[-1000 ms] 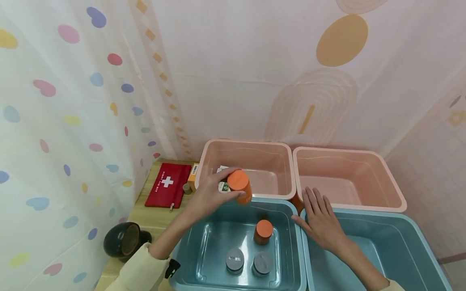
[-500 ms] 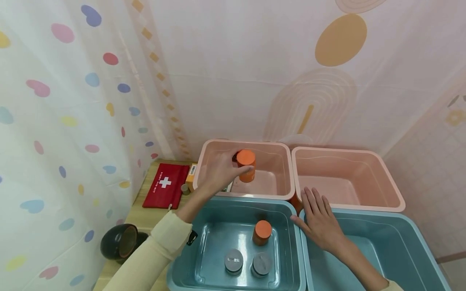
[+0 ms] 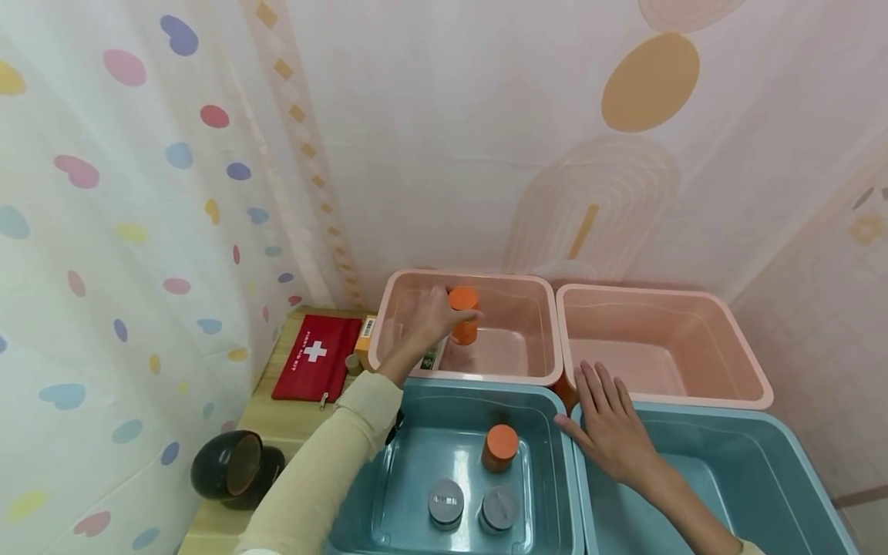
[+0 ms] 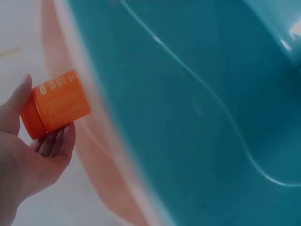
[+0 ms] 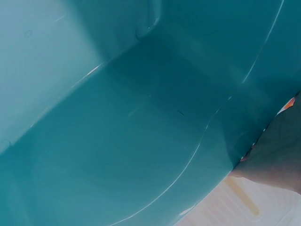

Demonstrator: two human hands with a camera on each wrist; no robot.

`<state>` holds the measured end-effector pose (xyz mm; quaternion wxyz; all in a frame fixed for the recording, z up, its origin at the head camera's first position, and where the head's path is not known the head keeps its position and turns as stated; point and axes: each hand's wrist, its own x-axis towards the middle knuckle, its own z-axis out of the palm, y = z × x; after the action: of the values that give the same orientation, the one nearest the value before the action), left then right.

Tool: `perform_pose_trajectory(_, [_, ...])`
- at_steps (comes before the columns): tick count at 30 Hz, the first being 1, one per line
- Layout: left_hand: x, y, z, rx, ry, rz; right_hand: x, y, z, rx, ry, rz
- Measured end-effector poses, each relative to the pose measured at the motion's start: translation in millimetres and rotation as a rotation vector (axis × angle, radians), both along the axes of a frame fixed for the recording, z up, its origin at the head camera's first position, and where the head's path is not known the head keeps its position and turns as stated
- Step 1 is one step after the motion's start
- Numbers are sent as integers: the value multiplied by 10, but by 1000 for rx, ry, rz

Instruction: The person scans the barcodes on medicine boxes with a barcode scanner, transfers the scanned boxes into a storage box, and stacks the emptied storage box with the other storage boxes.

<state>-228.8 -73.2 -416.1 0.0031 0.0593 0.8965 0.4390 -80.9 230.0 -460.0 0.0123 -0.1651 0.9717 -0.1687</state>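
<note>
My left hand (image 3: 430, 319) is inside the left pink bin (image 3: 546, 375) and grips an orange bottle (image 3: 465, 333) by its lid end, thumb on one side and fingers on the other. In the left wrist view the orange bottle (image 4: 66, 101) shows small pale print on its side. My right hand (image 3: 613, 428) lies with straight fingers at the back left corner of the right blue bin (image 3: 777, 416), fingertips near the pink bins. A second orange-lidded bottle (image 3: 500, 448) and two grey-lidded jars (image 3: 446, 502) stand in the left blue bin (image 3: 576, 493).
A flat boxed item (image 3: 432, 356) lies partly hidden in the left pink bin. To the left, a red first aid pouch (image 3: 314, 356), a yellow box (image 3: 366, 331) and black bowls (image 3: 227, 464) sit on the wooden table (image 3: 291, 420). The right pink bin (image 3: 752, 399) stands at the back right.
My left hand has carried the orange bottle from above the left blue bin's back rim away from me and down into the left pink bin. My right hand has stayed in place.
</note>
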Motion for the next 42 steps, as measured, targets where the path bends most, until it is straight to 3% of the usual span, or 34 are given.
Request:
perform_pose_trajectory(5, [-56, 14, -159, -58, -104, 76, 6, 7, -20, -3, 0, -2])
perform_pose_trajectory(9, [-72, 54, -230, -68, -150, 73, 12, 21, -16, 7, 13, -7])
perform_pose_trajectory(16, [-150, 178, -358, -114, -142, 117, 6, 37, 19, 10, 0, -12])
perform_pose_trajectory(19, [-187, 186, -431, -88, -154, 147, 7, 15, 11, -5, -17, -10])
perform_pose_trajectory(20, [-283, 152, -612, -71, -139, 147, 11, 8, 4, -9, -17, -10])
perform_pose_trajectory(23, [-464, 131, -899, -97, -120, 160, 28, -6, -8, -19, -18, -12])
perform_pose_trajectory(26, [-495, 144, -968, -104, -141, 172, 38, -11, -19, -19, -10, -10])
perform_pose_trajectory(28, [-312, 202, -692, -93, -169, 185, 33, -13, -21, -13, -3, -4])
perform_pose_trajectory(30, [-176, 244, -530, -64, -181, 179, 25, -13, -21, -9, 1, 0])
perform_pose_trajectory(33, [-89, 316, -427, -13, -171, 146, 16, -9, -10, -8, 1, 1])
perform_pose_trajectory(36, [-119, 417, -355, 24, -166, 92, 12, -8, 0, -3, 1, 3])
perform_pose_trajectory(37, [-237, 454, -464, 36, -140, 71, 11, -7, 2, -3, -1, 5])
perform_pose_trajectory(42, [-325, 756, -140, -24, -69, -5, 5, -4, 8, -11, -19, 9])
